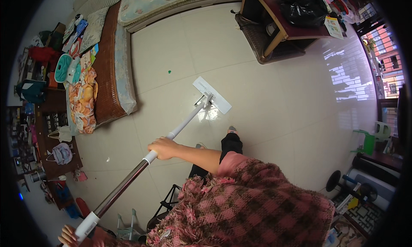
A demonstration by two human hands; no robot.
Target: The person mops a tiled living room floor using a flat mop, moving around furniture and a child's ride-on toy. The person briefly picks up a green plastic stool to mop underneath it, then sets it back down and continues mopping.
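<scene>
A flat mop with a white rectangular head [220, 100] rests on the pale tiled floor ahead of my feet. Its white and metallic pole [124, 184] runs diagonally to the lower left. My right hand [162, 147] is wrapped around the white section midway along the pole. Near the pole's upper end, at the lower left rim of the picture, my left hand [69, 235] grips the white handle; part of this hand is cut off. A small green piece [169, 72] lies on the floor left of the mop head.
A wooden sofa seat [107, 82] with clothes and bags stands at left, a cushioned seat [154, 5] at the top. A dark red table [293, 31] bears a black plastic bag [301, 8]. A green stool [367, 142] and a black fan [333, 181] are at right; a folding black frame [169, 198] stands near me.
</scene>
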